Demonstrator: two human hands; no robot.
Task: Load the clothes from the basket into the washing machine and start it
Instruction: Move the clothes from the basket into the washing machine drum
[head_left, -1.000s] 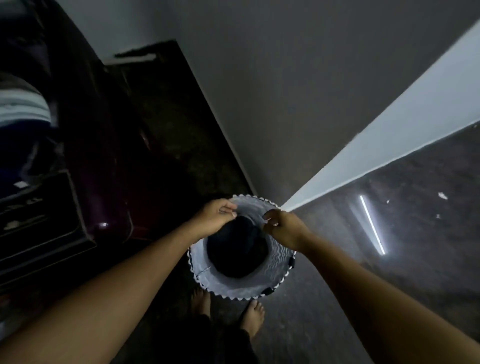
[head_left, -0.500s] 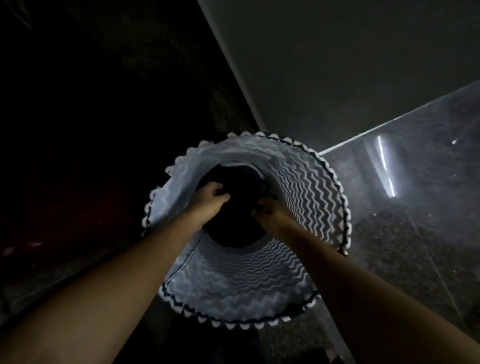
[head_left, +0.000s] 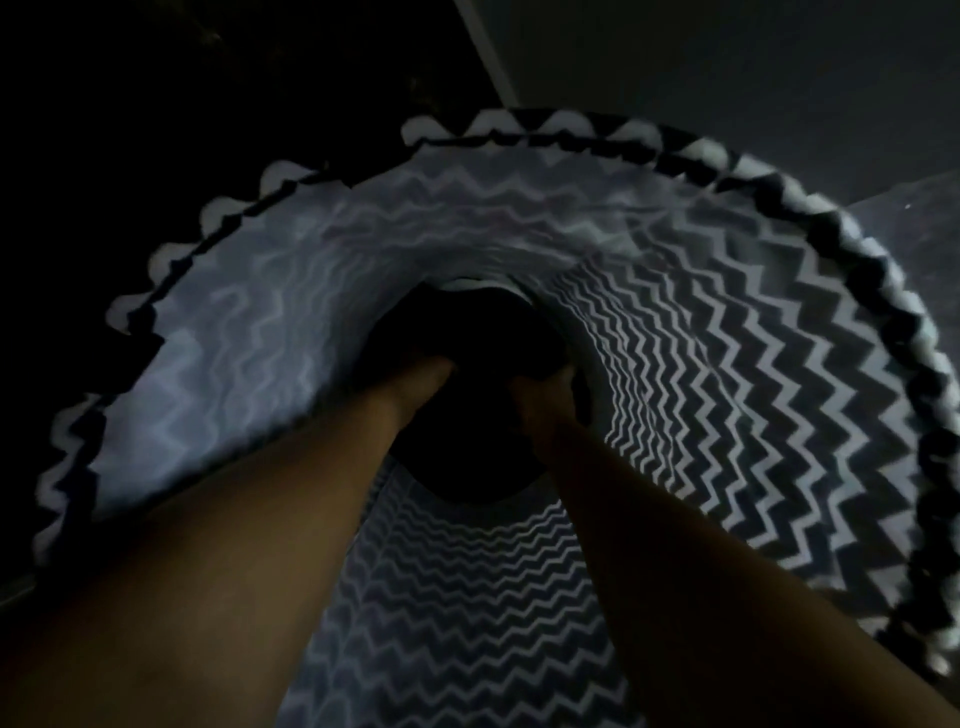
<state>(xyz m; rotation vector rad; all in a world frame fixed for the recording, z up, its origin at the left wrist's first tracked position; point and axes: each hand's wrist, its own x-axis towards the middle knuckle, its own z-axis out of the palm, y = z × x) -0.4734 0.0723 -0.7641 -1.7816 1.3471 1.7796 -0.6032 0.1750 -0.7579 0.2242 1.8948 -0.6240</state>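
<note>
A dimly lit room in a home, judging by the zigzag-patterned fabric laundry basket (head_left: 779, 364) with dark clothes (head_left: 467, 332) inside, beside a plain wall (head_left: 727, 62)

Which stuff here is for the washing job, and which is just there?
For the job: zigzag basket, dark clothes at its bottom, left hand and right hand, both down at the clothes.
Just there: grey wall, floor beside the basket.

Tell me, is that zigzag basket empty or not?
Not empty: dark clothes lie at the bottom of the basket, where the left hand and right hand reach.
</note>
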